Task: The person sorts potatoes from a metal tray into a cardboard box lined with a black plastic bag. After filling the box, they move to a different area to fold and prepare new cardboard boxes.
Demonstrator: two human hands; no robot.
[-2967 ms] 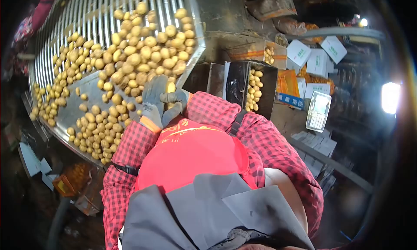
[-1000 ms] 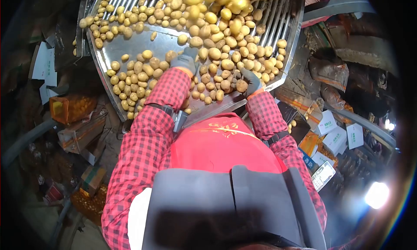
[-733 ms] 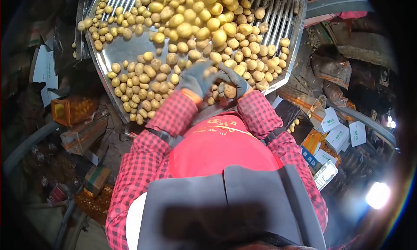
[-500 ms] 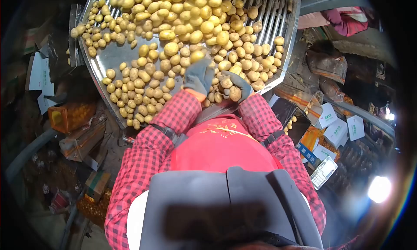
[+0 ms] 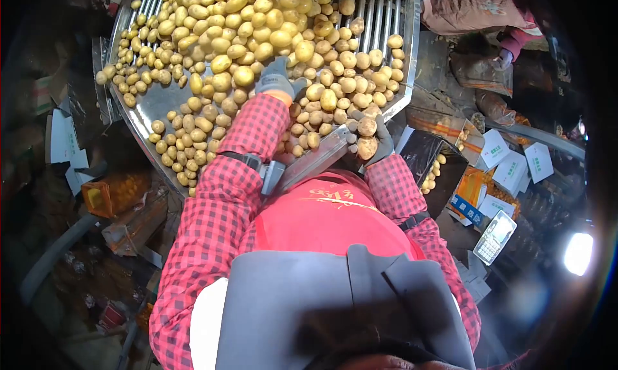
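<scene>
Potatoes (image 5: 222, 45) of many sizes lie heaped over a metal sorting table. My left hand (image 5: 277, 80), in a grey glove, reaches into the middle of the heap. Its thumb stands apart from the fingers, and the fingertips touch potatoes at the far side. Close to my body, at the table's near right edge, my gloved right hand (image 5: 384, 141) is curled around several potatoes (image 5: 367, 147). They sit between its fingers and palm, just past the metal rim (image 5: 315, 157). Parts of the right fingers are hidden behind them.
Slatted metal bars (image 5: 376, 16) form the table's far part. On the right are a black-lined box (image 5: 428, 161), white cartons (image 5: 513, 174) and a phone-like device (image 5: 494, 238). An orange bag (image 5: 116, 193) lies at left. Another person's sleeve (image 5: 515, 42) shows at upper right.
My left hand has moved forward and left, deeper into the potatoes. My right hand has drawn back to the right and toward my body with potatoes in it. The view has shifted slightly.
</scene>
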